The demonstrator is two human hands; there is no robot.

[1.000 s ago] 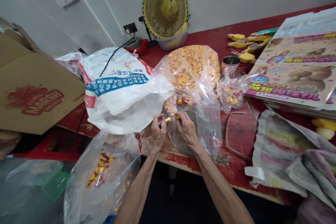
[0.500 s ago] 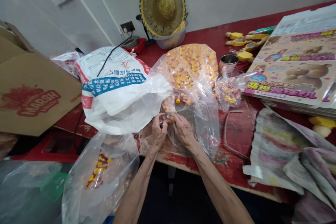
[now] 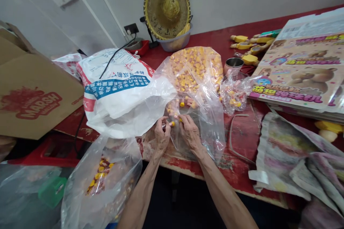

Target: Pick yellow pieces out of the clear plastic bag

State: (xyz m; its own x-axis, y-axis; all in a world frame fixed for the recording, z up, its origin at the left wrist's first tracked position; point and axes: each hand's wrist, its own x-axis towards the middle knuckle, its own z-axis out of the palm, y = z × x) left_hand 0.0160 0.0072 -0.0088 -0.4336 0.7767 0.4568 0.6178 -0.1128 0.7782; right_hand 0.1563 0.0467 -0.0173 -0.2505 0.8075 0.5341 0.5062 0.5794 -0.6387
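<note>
My left hand (image 3: 162, 136) has its fingers closed around a small tube (image 3: 168, 125) whose yellow cap points toward the right. Beside it, my right hand (image 3: 190, 132) pinches another small yellow-capped tube (image 3: 177, 118) between thumb and fingertips. Both hands are at the mouth of a large clear plastic bag (image 3: 212, 125), packed with many yellow-capped tubes (image 3: 195, 68) at its far end. A few loose tubes (image 3: 189, 101) lie in the bag just beyond my fingers. Below left, a second clear bag (image 3: 118, 157) hangs at the table edge with similar tubes in it.
A white printed sack (image 3: 120, 103) lies left of the bag, near a cardboard box (image 3: 40, 89). To the right are a metal cup (image 3: 233, 65), a small clear bag (image 3: 235, 94), stacked printed cards (image 3: 303, 75) and a stained cloth (image 3: 285, 150). A straw hat (image 3: 166, 9) leans behind.
My hands have drawn slightly apart. The yellow-capped tube in my left hand now shows clearly, and the tube at my right fingertips has come into view. The camera view has shifted a little.
</note>
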